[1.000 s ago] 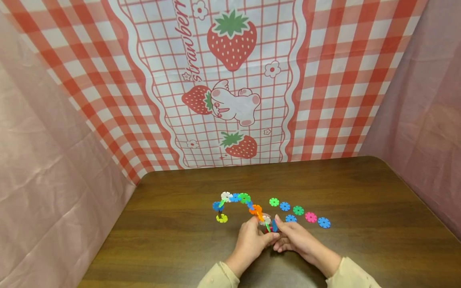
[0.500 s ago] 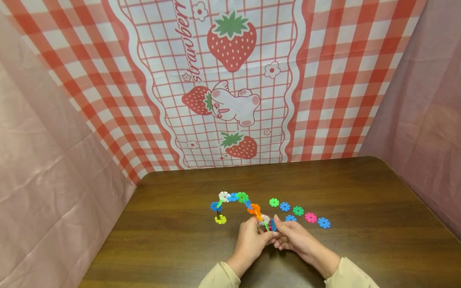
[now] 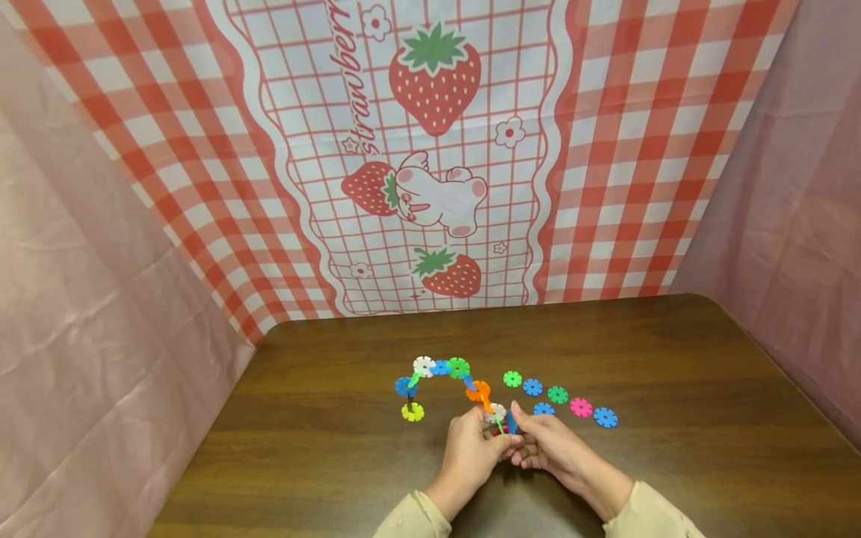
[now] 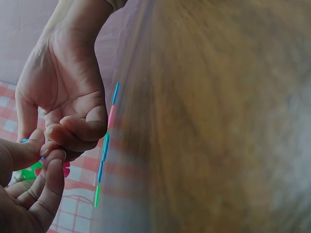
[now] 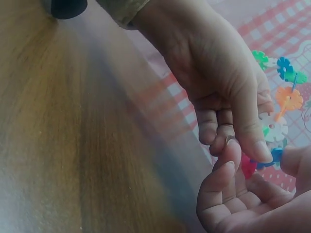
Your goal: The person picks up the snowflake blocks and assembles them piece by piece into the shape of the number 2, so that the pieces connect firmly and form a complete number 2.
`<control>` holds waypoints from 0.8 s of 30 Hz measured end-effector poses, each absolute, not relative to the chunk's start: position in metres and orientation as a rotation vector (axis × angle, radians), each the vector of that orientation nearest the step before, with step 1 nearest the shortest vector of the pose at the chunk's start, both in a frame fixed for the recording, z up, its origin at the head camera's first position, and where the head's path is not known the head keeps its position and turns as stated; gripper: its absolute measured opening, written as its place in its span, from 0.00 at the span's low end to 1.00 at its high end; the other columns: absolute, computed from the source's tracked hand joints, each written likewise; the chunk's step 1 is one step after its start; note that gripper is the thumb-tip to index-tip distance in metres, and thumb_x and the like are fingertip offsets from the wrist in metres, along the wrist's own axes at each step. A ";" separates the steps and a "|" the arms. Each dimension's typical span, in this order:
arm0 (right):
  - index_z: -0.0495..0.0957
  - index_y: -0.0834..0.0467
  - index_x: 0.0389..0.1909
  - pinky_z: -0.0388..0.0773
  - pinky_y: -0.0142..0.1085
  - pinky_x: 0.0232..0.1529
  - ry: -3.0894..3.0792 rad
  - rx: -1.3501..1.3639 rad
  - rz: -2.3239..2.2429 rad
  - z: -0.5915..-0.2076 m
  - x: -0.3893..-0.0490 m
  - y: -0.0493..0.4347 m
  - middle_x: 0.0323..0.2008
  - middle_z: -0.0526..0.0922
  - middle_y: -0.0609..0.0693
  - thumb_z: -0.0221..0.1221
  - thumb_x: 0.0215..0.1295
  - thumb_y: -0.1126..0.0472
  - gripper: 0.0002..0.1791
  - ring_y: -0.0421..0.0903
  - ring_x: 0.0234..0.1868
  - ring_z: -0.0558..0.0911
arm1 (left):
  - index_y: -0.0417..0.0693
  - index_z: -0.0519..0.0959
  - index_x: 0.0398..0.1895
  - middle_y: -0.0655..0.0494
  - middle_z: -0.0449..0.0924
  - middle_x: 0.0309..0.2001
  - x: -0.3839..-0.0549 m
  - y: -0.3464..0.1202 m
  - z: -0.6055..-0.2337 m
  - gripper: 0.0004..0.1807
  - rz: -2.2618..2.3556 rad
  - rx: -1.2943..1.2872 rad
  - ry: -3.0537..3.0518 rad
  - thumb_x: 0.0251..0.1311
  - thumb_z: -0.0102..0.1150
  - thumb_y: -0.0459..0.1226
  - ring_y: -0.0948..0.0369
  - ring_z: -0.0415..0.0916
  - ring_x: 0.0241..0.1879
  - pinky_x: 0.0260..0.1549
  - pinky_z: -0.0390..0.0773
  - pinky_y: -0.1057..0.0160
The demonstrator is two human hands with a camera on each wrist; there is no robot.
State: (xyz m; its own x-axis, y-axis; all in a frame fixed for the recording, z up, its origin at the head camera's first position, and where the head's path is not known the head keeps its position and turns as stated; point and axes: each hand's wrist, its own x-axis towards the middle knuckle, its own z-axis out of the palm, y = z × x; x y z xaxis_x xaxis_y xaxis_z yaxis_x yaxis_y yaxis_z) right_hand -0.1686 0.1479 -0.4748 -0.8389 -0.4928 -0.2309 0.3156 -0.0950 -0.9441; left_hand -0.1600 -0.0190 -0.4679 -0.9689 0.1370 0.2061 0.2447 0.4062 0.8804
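Note:
A curved chain of notched plastic discs rises from the hands in the head view, with a white disc [image 3: 424,366] near its top and a yellow disc [image 3: 412,412] at its free end. An orange disc [image 3: 478,391] sits closer to the hands. My left hand [image 3: 468,450] pinches the chain's near end, around a pinkish-red disc [image 5: 249,166] partly covered by fingers. With thumb and fingers my right hand [image 3: 558,450] pinches a blue disc [image 3: 512,421] at that same end. The fingertips of both hands meet there, so how these discs join is hidden.
On the brown table [image 3: 323,471], loose discs lie in a slanting row to the right: a light green disc [image 3: 513,379], a pink disc [image 3: 581,407], and several others, blue and green. One more blue disc [image 3: 543,409] lies beside the right hand. A strawberry-print cloth [image 3: 437,187] hangs behind.
The chain's far part sways slightly left, then back right. Both hands stay nearly in place with their hold on the near end; the loose discs have not moved.

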 end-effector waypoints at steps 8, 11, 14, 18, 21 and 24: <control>0.80 0.60 0.32 0.78 0.29 0.32 1.640 -0.188 -1.980 -0.474 -0.168 0.151 0.29 0.85 0.50 0.41 0.77 0.42 0.29 0.39 0.28 0.79 | 0.39 0.81 0.30 0.63 0.79 0.17 -0.160 -0.017 -0.468 0.13 -1.593 -0.349 -2.552 0.45 0.77 0.34 0.77 0.67 0.14 0.12 0.70 0.73; 0.80 0.59 0.33 0.78 0.29 0.33 1.636 -0.192 -1.983 -0.475 -0.168 0.151 0.29 0.84 0.49 0.42 0.77 0.42 0.28 0.39 0.28 0.79 | 0.39 0.82 0.29 0.64 0.77 0.17 -0.161 -0.017 -0.468 0.13 -1.541 -0.361 -2.573 0.45 0.77 0.35 0.76 0.65 0.14 0.12 0.68 0.74; 0.79 0.59 0.33 0.77 0.29 0.33 1.626 -0.203 -1.978 -0.476 -0.168 0.151 0.29 0.83 0.48 0.42 0.77 0.43 0.27 0.39 0.28 0.79 | 0.40 0.82 0.27 0.65 0.75 0.17 -0.162 -0.019 -0.468 0.13 -1.470 -0.371 -2.589 0.44 0.77 0.37 0.75 0.64 0.15 0.13 0.67 0.73; 0.80 0.59 0.33 0.77 0.30 0.32 1.646 -0.224 -1.947 -0.477 -0.167 0.150 0.29 0.83 0.48 0.40 0.77 0.42 0.29 0.39 0.27 0.79 | 0.43 0.81 0.22 0.65 0.73 0.16 -0.162 -0.022 -0.469 0.14 -1.411 -0.361 -2.608 0.44 0.78 0.41 0.74 0.62 0.14 0.12 0.65 0.73; 0.81 0.60 0.34 0.78 0.30 0.31 1.692 -0.239 -1.916 -0.477 -0.167 0.149 0.29 0.84 0.49 0.40 0.77 0.42 0.30 0.39 0.27 0.79 | 0.45 0.79 0.18 0.66 0.69 0.14 -0.161 -0.023 -0.469 0.16 -1.386 -0.351 -2.627 0.44 0.78 0.42 0.73 0.60 0.13 0.10 0.63 0.73; 0.80 0.62 0.35 0.79 0.31 0.31 1.733 -0.239 -1.895 -0.476 -0.166 0.149 0.29 0.84 0.50 0.40 0.77 0.42 0.30 0.39 0.26 0.79 | 0.46 0.80 0.19 0.67 0.69 0.14 -0.160 -0.024 -0.468 0.15 -1.357 -0.361 -2.640 0.44 0.78 0.43 0.72 0.60 0.14 0.13 0.63 0.72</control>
State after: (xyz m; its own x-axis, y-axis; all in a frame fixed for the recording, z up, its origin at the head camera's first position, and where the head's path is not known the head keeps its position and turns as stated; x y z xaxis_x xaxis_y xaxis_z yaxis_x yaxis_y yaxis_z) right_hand -0.1662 0.1494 -0.4763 -0.8298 -0.5073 -0.2327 0.2769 -0.0124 -0.9608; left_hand -0.1605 -0.0244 -0.4681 -0.9595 0.1437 0.2425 0.2808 0.5614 0.7784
